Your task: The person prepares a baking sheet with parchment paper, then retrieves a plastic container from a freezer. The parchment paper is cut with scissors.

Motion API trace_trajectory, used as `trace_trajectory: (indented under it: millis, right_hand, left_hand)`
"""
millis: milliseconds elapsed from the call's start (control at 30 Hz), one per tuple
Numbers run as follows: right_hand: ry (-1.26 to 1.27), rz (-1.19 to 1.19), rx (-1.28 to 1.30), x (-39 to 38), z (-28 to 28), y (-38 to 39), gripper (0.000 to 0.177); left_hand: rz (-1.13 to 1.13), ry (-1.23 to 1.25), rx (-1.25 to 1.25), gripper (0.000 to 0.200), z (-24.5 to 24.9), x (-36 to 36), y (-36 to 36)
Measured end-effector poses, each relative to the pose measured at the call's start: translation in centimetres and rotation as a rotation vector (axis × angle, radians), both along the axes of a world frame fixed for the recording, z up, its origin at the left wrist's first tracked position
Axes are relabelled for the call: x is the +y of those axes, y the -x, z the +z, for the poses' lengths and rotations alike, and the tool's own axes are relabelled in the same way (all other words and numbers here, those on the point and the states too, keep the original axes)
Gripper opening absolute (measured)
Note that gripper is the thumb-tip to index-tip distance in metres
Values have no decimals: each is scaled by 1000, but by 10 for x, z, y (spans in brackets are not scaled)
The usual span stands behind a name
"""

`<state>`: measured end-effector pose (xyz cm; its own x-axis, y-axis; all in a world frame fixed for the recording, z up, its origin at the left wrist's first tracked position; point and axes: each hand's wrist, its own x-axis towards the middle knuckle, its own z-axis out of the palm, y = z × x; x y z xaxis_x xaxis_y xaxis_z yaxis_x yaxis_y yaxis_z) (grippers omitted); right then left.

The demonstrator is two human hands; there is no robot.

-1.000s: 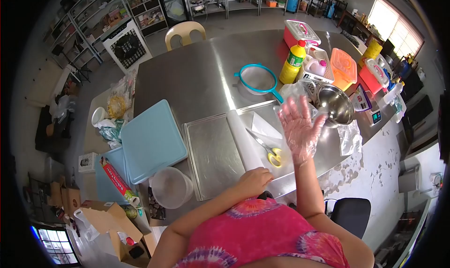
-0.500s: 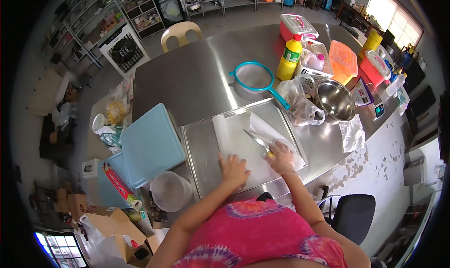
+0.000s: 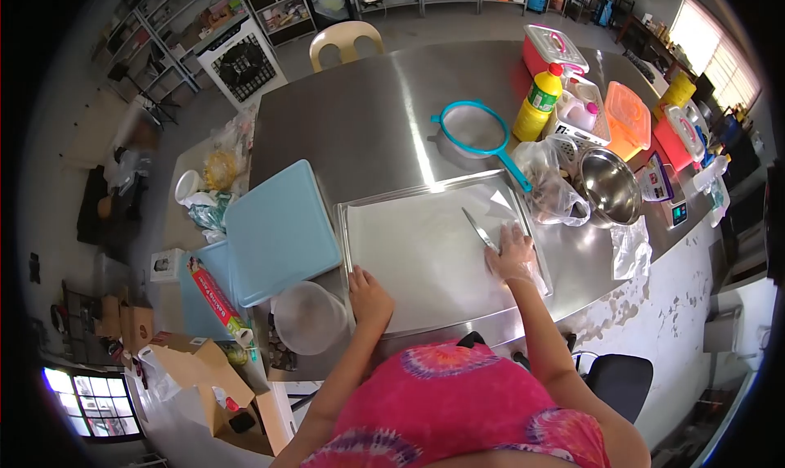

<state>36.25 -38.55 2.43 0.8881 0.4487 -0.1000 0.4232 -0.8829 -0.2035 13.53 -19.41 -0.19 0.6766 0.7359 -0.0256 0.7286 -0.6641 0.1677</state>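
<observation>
White baking paper (image 3: 425,251) lies spread across a shallow metal tray (image 3: 343,243), its upper right corner slightly lifted. My left hand (image 3: 372,300) presses down on the paper at the tray's left edge, fingers forward and resting on it, with nothing seen in them. My right hand (image 3: 513,259), in a clear plastic glove, rests over the right side of the paper. From beside its thumb a knife (image 3: 480,227) sticks out, narrow blade pointing up and left. The knife's handle is hidden under the palm.
A blue-rimmed strainer (image 3: 474,130) lies behind the tray. To the right are a plastic bag (image 3: 546,182), a steel bowl (image 3: 609,187) and a yellow bottle (image 3: 538,104). Left stand a blue lid (image 3: 282,235), a clear tub (image 3: 309,318) and a baking paper box (image 3: 215,296).
The curled paper now lies flat over the tray. My left hand has moved left to the tray's edge. My right hand stays on the right side with the knife. The view has shifted slightly.
</observation>
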Motion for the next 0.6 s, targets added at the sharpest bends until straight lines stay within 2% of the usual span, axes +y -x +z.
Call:
trace_trajectory:
  millis: [167,433,500,600]
  right_hand:
    - [102,21,162,14,42,-17,76]
    - [-50,-42,51,33,-9,-61,61]
    - [-218,-55,-1,36,-17,-69,53]
    - [-311,-44,34,42,-15,-83,49]
  left_hand:
    - [-22,-39,-6,56,1,3,-1]
    - [26,-27,-45,56,-3,1,2]
    - [23,-32,-120,55,-2,2,3]
    - [33,9,-140,55,2,4,6]
